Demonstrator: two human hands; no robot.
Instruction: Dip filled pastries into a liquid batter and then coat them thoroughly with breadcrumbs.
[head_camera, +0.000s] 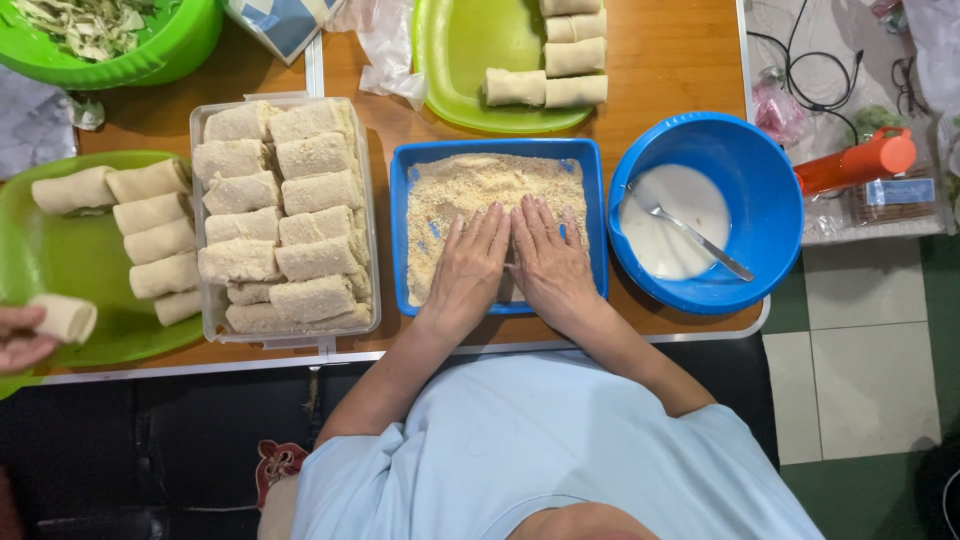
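My left hand (470, 268) and my right hand (548, 265) lie flat, palms down, side by side in a blue rectangular tray (598, 215) of pale breadcrumbs (470, 185). The fingers are stretched out and point away from me, and the thumbs nearly touch. Whatever lies under the palms is hidden. To the left of the tray, a clear plastic box (372, 250) holds several crumb-coated rolls (300, 225) stacked in two columns. On the right, a round blue bowl (765, 180) holds white batter and a metal spoon (695, 235).
A green plate (60, 260) with uncoated rolls sits at the left, where another person's hand (18, 345) holds a roll (65, 318). A second green plate (460, 60) with rolls is at the back. A green bowl (180, 40) of shredded vegetables and an orange bottle (855, 160) are also there.
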